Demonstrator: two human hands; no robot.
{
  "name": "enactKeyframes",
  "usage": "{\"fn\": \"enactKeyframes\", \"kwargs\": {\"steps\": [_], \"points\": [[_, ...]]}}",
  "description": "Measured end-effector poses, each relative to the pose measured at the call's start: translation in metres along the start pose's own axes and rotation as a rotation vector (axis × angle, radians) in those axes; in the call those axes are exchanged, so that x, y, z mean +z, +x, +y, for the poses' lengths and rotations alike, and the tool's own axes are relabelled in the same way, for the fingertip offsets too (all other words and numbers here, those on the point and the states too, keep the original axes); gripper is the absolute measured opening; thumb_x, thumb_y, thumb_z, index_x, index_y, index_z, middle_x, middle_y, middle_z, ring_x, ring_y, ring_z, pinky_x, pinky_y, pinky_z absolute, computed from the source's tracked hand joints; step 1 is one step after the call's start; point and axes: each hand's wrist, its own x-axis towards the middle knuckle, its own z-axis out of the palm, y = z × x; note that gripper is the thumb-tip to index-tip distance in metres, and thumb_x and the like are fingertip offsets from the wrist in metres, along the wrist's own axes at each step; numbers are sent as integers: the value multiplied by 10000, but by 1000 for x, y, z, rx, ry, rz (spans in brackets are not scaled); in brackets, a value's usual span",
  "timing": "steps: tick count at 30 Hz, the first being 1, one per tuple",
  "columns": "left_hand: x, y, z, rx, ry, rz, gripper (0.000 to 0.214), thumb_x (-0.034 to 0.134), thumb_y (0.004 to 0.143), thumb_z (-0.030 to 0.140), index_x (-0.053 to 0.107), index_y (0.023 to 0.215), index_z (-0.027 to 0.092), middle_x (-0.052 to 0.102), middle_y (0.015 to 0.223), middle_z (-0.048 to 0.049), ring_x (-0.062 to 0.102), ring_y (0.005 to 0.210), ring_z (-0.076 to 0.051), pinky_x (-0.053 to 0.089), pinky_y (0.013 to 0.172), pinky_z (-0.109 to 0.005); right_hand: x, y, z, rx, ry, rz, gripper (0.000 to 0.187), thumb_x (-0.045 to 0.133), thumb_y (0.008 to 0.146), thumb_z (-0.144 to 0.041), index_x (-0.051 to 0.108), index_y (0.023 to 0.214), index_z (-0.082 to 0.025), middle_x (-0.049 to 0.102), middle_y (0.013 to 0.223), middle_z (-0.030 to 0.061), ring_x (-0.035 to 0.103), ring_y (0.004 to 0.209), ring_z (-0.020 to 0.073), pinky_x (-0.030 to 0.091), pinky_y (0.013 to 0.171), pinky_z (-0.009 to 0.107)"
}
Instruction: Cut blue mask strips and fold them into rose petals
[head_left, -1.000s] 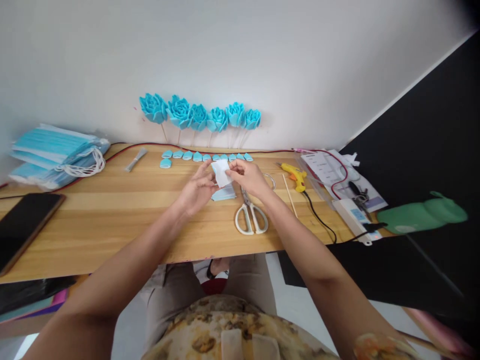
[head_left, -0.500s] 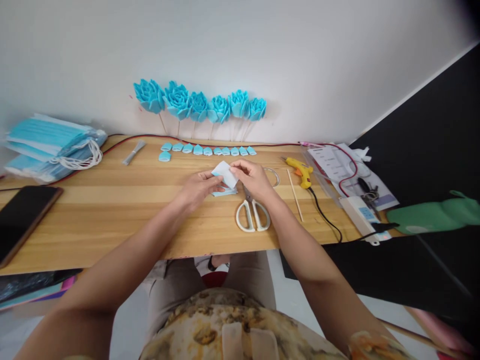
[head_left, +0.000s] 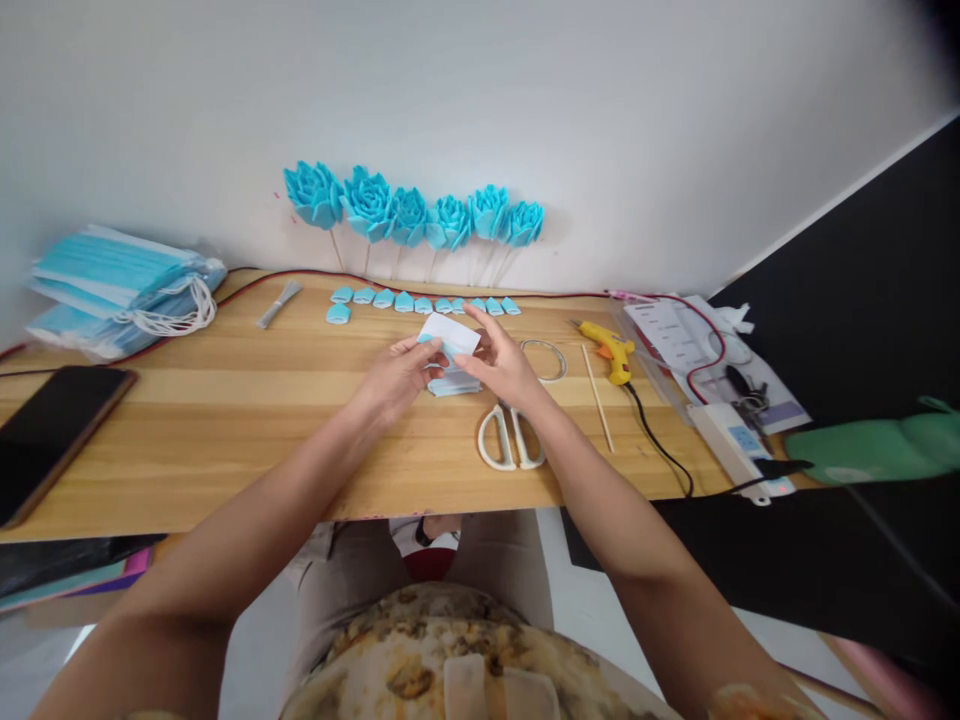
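One pale wall (head_left: pixel 480 90) backs the wooden table (head_left: pixel 247 430); left hand (head_left: pixel 399 376) pinches a sheet (head_left: pixel 454 330); right hand (head_left: pixel 513 369), grip unclear.

A small white sheet (head_left: pixel 452 332), pale blue lower down, is being pinched at a slant in the left hand (head_left: pixel 400 376), above the table (head_left: pixel 247 410).

Wall (head_left: pixel 637 120): is catching soft light, dimming toward top right
Blue flowers (head_left: pixel 367 203): are casting faint shadows
Green bottle (head_left: pixel 862 450): is stretching and blurring at right
Phone (head_left: pixel 60 430): is stretching at left
Black panel (head_left: pixel 862 330): is swallowing detail
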Motion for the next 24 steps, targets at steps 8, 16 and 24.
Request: {"fn": "enactKeyframes", "kwargs": {"steps": [8,16,24], "points": [[0,0,0,12,-23,5,242,836,705,295,698,823,135,679,719,-22,636,700,-141,461,615,-253,4,0,5,-7,44,43,624,628,852,-374,461,1446,-278,640,868,3,580,736,162,499,729,306],[-1,0,-4,10,117,79,263,818,726,307,641,630,139,637,629,-22,576,604,-115,423,587,-254,5,3,8,-36,114,52,582,638,849,-411,518,1394,-244,537,785,-33,534,715,130,485,716,276],[-4,1,-7,26,203,50,287,824,710,353,649,631,140,628,644,-26,567,632,-119,429,592,-252,4,2,10,-10,102,64,575,662,834,-475,563,1355,-253,619,851,-2,571,774,155,513,769,297]]}}
